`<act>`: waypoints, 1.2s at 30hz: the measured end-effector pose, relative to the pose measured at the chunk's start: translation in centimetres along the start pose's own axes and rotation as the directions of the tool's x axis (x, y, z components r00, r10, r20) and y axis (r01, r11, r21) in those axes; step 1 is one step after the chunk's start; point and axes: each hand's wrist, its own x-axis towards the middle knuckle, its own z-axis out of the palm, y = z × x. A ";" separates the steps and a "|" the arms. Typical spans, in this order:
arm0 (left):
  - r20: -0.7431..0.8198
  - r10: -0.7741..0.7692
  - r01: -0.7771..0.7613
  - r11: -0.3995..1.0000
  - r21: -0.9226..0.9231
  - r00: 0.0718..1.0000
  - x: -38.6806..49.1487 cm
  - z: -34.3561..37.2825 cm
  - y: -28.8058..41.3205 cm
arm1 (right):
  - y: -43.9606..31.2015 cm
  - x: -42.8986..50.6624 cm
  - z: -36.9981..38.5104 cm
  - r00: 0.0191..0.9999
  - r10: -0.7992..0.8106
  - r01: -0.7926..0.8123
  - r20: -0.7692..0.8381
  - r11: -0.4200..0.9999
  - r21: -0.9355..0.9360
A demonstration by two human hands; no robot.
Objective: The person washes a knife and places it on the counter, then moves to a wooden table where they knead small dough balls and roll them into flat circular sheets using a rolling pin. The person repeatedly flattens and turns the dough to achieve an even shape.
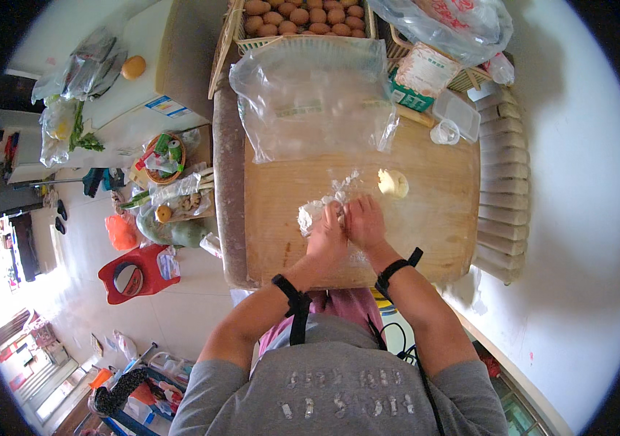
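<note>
Both my hands are together near the middle of a wooden board (430, 234). My left hand (327, 231) and my right hand (364, 222) press with bent fingers on a white, crumbly dough (310, 215), whose loose part shows beyond and to the left of the fingers. How much dough lies under the hands is hidden. Flakes and white powder are scattered just past my fingertips. To the right of my right hand, apart from it, rests a pale yellow lump (393, 183) that looks like dough.
A clear plastic bag (315, 103) covers the board's far part. Behind it stands a basket of brown eggs (304, 19). At the far right are a green and white package (419, 76), a plastic container (457, 114) and a small clear cup (444, 132). A wall runs along the right.
</note>
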 end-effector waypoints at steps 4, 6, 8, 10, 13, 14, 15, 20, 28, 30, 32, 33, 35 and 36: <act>-0.015 0.129 -0.127 0.987 0.096 0.991 0.3 -0.8 0.3 | -1.4 1.2 0.2 0.876 0.476 -0.482 0.081 0.870 0.099; 0.001 0.283 -0.281 0.951 0.127 0.959 -0.5 -1.1 0.4 | -2.5 0.2 -0.8 0.804 0.582 -0.587 0.123 0.742 0.325; 0.022 0.212 -0.213 0.976 0.044 0.977 -1.1 -1.0 0.4 | -3.0 -1.2 -1.6 0.911 0.407 -0.406 0.057 0.868 0.286; 0.097 0.054 -0.057 0.998 0.028 0.994 -1.1 -0.8 0.3 | -2.7 -1.6 -1.5 0.972 0.234 -0.232 0.014 0.952 0.198; 0.072 -0.014 0.013 1.000 0.014 0.997 0.1 -0.4 -0.1 | -1.8 -0.4 -0.8 0.993 0.115 -0.115 0.001 0.992 0.048; 0.044 -0.016 0.016 1.000 0.018 0.999 0.5 -0.3 -0.2 | -1.4 0.6 -0.5 0.993 0.120 -0.119 -0.019 0.992 0.029; 0.076 -0.085 0.083 0.996 0.033 0.993 0.9 -0.3 -0.2 | -1.3 1.3 -0.5 0.992 0.115 -0.115 -0.054 0.993 0.010; 0.079 0.062 -0.066 0.997 0.046 0.995 -0.1 -0.7 0.3 | -1.9 2.5 -1.7 0.883 0.423 -0.461 0.204 0.864 0.204; -0.020 0.120 -0.119 0.991 0.069 0.993 -0.3 -0.4 0.3 | -0.7 -1.1 -0.4 1.000 0.009 -0.011 0.028 0.997 0.073; -0.024 0.000 0.000 1.000 0.008 1.000 0.6 -0.4 0.1 | 0.1 0.6 0.6 0.996 0.055 -0.055 0.063 0.998 -0.006; 0.000 0.005 -0.005 1.000 -0.014 1.000 0.9 -0.6 0.0 | 0.2 2.3 0.8 0.980 0.161 -0.157 0.118 0.987 -0.038; 0.009 0.030 -0.030 0.998 0.059 1.000 0.8 -0.6 0.1 | 0.0 2.9 0.7 0.959 0.240 -0.238 0.154 0.971 -0.029; -0.085 0.232 -0.212 0.957 0.198 0.969 0.2 -0.6 0.2 | -0.8 3.0 -0.2 0.931 0.300 -0.309 0.207 0.951 0.013; -0.060 0.237 -0.228 0.966 0.123 0.970 0.0 -0.6 0.3 | -1.2 2.1 -1.2 0.933 0.287 -0.304 0.219 0.952 0.046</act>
